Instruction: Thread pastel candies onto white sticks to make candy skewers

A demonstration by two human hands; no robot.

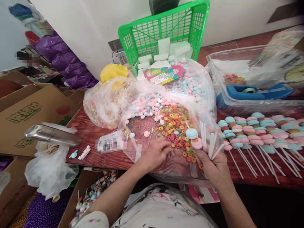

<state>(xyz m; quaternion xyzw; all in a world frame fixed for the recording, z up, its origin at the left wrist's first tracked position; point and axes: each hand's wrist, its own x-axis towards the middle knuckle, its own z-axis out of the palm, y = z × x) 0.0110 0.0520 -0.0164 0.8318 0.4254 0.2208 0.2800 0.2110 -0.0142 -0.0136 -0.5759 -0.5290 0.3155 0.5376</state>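
Observation:
My right hand (215, 166) grips several white sticks (212, 144) and a candy skewer (194, 138) with blue and pink pieces stacked on it. The skewer's white tip pokes out above the blue piece. My left hand (155, 154) is at the near left edge of the loose gummy rings (177, 126), its fingers curled together; what they hold, if anything, is hidden. The rings, red, orange, yellow and green, lie on clear plastic. Behind them, pink and blue candies (152, 103) spill from a clear bag (201, 85). Finished-looking candy skewers (258, 131) lie in a row at the right.
A green crate (163, 23) stands at the back. At right is a clear bin (256, 103) holding a blue tape dispenser (261, 91). A steel flask (53, 135) lies at left, near a cardboard box (42, 110). Another box below holds wrapped lollipops (95, 193).

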